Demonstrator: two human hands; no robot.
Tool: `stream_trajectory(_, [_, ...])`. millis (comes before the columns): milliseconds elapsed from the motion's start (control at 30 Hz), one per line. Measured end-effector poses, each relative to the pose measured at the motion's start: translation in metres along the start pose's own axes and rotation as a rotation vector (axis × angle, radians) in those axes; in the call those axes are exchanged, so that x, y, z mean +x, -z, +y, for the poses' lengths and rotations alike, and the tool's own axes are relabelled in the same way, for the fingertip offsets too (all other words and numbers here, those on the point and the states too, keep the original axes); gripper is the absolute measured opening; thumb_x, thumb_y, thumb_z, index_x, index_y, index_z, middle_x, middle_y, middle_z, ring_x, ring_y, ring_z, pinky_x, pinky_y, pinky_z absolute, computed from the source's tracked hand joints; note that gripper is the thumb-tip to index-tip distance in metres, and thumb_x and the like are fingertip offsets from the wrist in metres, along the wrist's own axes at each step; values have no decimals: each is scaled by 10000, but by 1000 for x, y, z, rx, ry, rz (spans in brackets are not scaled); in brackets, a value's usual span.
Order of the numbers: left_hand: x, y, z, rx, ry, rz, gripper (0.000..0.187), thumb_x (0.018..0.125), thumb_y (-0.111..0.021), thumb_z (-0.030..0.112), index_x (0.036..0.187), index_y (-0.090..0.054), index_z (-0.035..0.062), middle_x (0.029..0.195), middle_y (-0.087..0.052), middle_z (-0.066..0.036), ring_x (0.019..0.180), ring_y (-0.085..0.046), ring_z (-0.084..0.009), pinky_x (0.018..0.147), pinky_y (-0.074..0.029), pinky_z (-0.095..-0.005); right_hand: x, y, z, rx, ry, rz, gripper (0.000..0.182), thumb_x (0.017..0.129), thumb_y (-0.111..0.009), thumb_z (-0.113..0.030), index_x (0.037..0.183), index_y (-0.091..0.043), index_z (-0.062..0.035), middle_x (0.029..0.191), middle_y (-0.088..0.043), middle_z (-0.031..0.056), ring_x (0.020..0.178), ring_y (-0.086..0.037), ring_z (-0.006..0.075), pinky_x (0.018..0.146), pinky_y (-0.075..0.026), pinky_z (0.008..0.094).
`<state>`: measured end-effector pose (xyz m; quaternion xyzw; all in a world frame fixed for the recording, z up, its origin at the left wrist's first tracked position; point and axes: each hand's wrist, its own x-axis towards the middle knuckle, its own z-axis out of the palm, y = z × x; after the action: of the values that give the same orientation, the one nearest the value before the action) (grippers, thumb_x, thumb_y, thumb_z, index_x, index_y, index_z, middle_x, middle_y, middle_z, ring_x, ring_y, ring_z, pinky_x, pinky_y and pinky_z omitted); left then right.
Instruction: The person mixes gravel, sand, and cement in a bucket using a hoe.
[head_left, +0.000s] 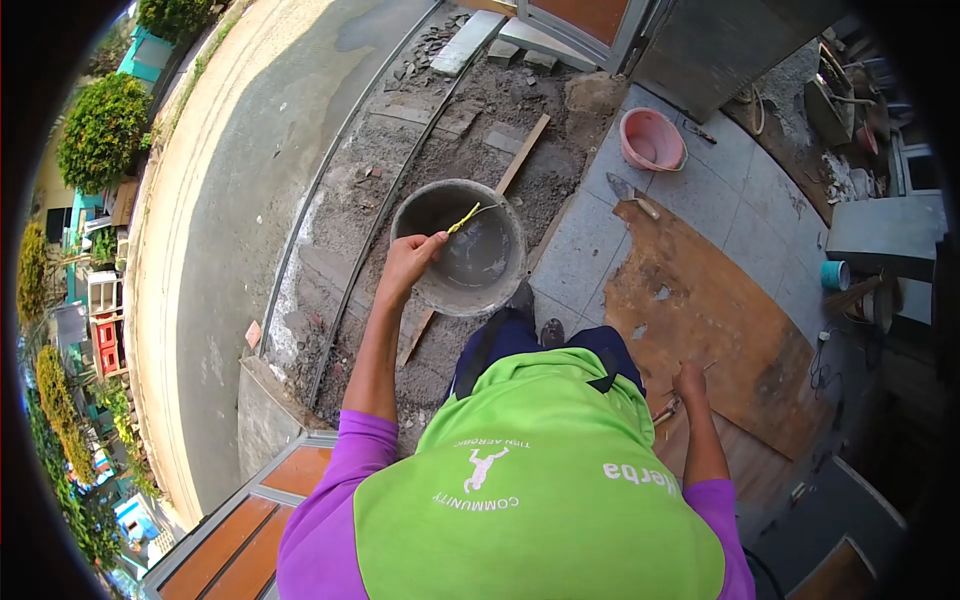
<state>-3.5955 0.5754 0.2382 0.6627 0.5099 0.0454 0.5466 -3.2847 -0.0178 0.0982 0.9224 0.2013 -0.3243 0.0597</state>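
Note:
My left hand (418, 258) is closed on the yellow twisted grip of a bucket handle (463, 217), over the near left part of a round grey bucket (402, 215). The bucket stands upright, with a thin wet grey layer inside. On the right, beside my body, my right hand (690, 382) is closed round a thin tool (665, 411), seen only in part, above a brown board (700, 320).
A pink bucket (650, 140) and a trowel (634, 196) lie on grey tiles (580, 240). Wooden strips (523, 155) cross the rubble around the grey bucket. A metal-framed door (270, 500) is at the lower left, a teal can (834, 275) at the right.

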Motion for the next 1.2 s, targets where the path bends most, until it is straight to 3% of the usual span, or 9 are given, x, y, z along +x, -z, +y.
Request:
stream_trajectory(167, [35,4,-24,61,79,91,517,860,-738,526,654,-689,55,566,-511,43,556,-459,-80,535,-325,-284,-34,16,-10,124,-88,101,412,818,-632,-93,1219,-681,-10,1126,-681,296,1091,-656,441,962,-522,490])
stream_trajectory(333, [43,28,-12,81,141,161,544,851,-725,547,664,-701,37,570,-536,26,557,-489,-95,551,-358,-285,13,44,-52,150,47,232,395,820,-654,-101,1197,-678,14,1176,-663,281,1096,-635,454,975,-507,492])
stream_trajectory(533, [40,29,20,49,110,185,508,880,-733,487,668,-702,26,569,-520,37,554,-447,-72,533,-319,-277,63,139,-189,188,688,423,316,827,-675,-100,1120,-631,10,1137,-661,197,1115,-595,386,969,-485,485])
stream_trajectory(700, [32,0,78,-3,103,188,462,898,-714,497,704,-683,80,584,-467,73,530,-384,-46,518,-251,-242,85,184,-303,45,1172,314,339,811,-672,-99,1138,-620,-25,1192,-633,174,1198,-566,359,1057,-428,491])
stream_trajectory(767, [36,-13,94,-1,96,196,449,904,-713,484,705,-682,82,580,-455,80,523,-366,-45,515,-245,-244,93,189,-327,-61,1338,281,357,810,-674,-105,1153,-613,-30,1229,-629,168,1241,-554,348,1105,-390,522])
stream_trajectory(867, [42,-37,136,-58,70,159,435,918,-704,468,707,-675,89,590,-445,82,536,-367,-52,526,-250,-254,116,192,-340,-241,1609,447,331,854,-634,-131,1169,-602,-34,1268,-625,161,1285,-542,327,1176,-312,557])
stream_trajectory(967, [46,-62,175,-93,49,128,434,924,-699,464,720,-676,82,571,-423,86,526,-354,-52,523,-245,-257,150,184,-331,-309,1699,527,315,884,-584,-155,1167,-609,-18,1301,-615,188,1314,-529,318,1209,-278,550])
stream_trajectory(1067, [49,-81,209,-126,-3,90,443,926,-697,466,734,-679,67,566,-416,87,525,-339,-48,522,-239,-258,183,198,-319,-405,1723,618,252,878,-549,-163,1071,-621,-19,1141,-664,185,1169,-608,301,1224,-259,553])
stream_trajectory(1200, [54,-103,253,-109,-44,15,425,907,-731,427,770,-722,25,619,-518,40,579,-429,-65,533,-304,-260,213,223,-311,-426,1646,455,104,817,-576,-149,836,-631,-63,846,-658,118,892,-642,259,1165,-338,515])
